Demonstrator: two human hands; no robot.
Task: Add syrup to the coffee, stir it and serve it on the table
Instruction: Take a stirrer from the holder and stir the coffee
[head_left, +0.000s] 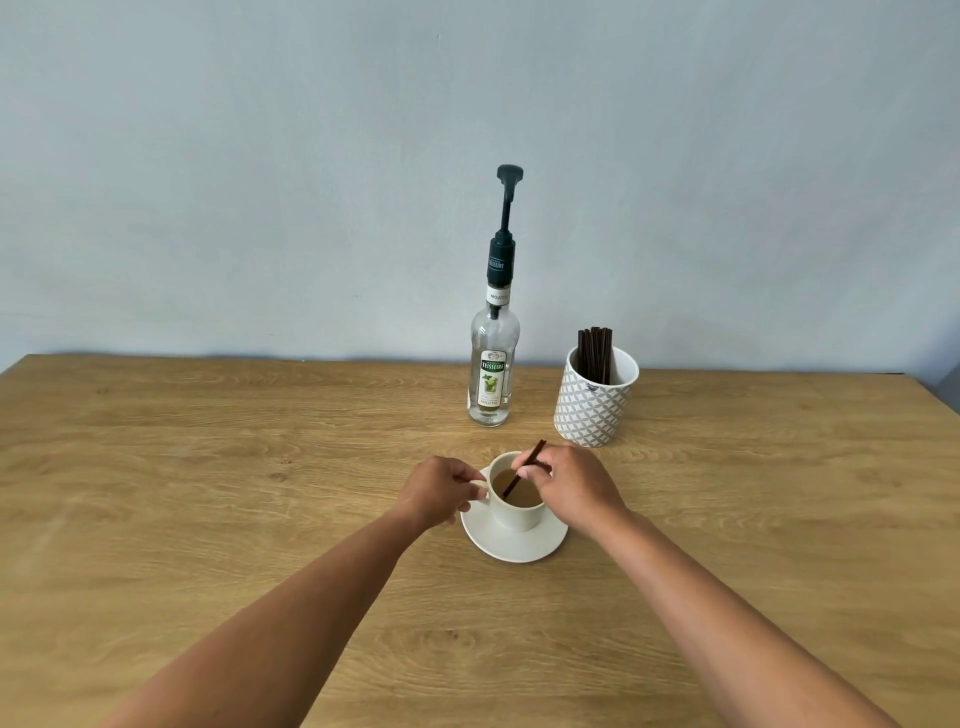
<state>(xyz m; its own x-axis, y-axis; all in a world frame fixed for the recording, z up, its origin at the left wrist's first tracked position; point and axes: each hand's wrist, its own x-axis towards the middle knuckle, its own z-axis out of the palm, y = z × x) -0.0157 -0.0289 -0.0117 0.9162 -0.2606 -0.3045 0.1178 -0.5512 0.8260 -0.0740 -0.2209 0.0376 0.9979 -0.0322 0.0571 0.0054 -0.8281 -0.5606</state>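
Observation:
A white cup (519, 512) of light brown coffee stands on a white saucer (511, 545) in the middle of the wooden table (208, 493). My left hand (436, 491) grips the cup's handle at its left side. My right hand (571, 486) pinches a dark brown stir stick (522, 470), which leans with its lower end in the coffee. A clear syrup bottle (493, 374) with a tall dark pump stands upright behind the cup, untouched.
A patterned white holder (592, 408) with several dark stir sticks stands right of the bottle, just behind the cup. A pale blue wall runs along the table's far edge.

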